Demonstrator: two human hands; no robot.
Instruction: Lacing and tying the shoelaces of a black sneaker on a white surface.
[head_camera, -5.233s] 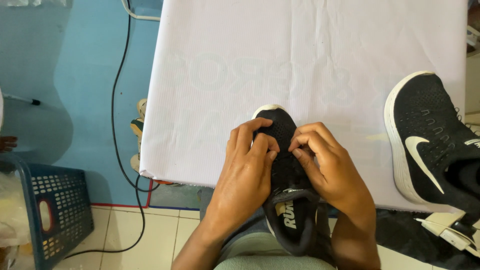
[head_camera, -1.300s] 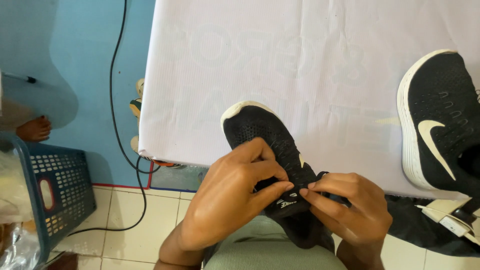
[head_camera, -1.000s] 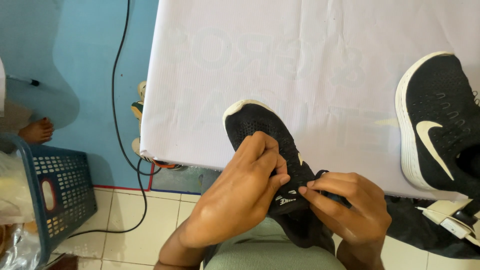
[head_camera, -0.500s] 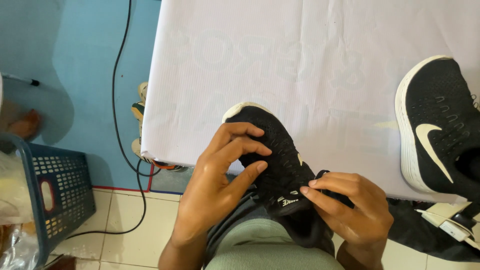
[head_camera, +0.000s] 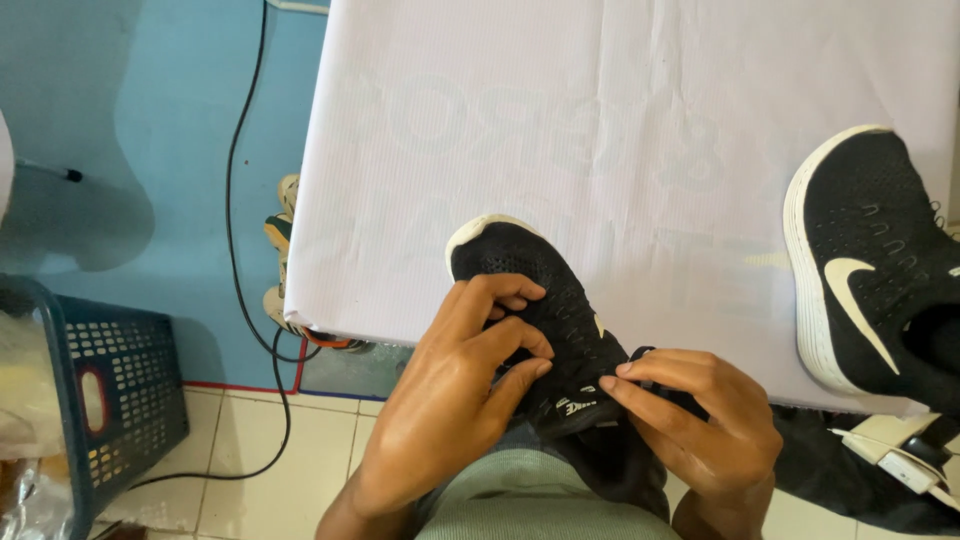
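Note:
A black mesh running shoe with a white sole rests toe-away on the near edge of a white-covered table, its heel over my lap. My left hand lies on the shoe's left side with the fingers curled over the lace area. My right hand pinches the shoe's tongue and collar from the right. No laces show in the eyelets. A second matching black shoe lies on the table's right edge, away from both hands.
A blue slotted plastic basket stands on the tiled floor at the left. A black cable runs down the blue floor beside the table. Another shoe peeks out under the table's left edge. A white charger lies at lower right.
Over the last second my left hand lifted its fingers off the shoe, spread them, then curled them back onto the lace area. My right hand kept its pinch on the tongue.

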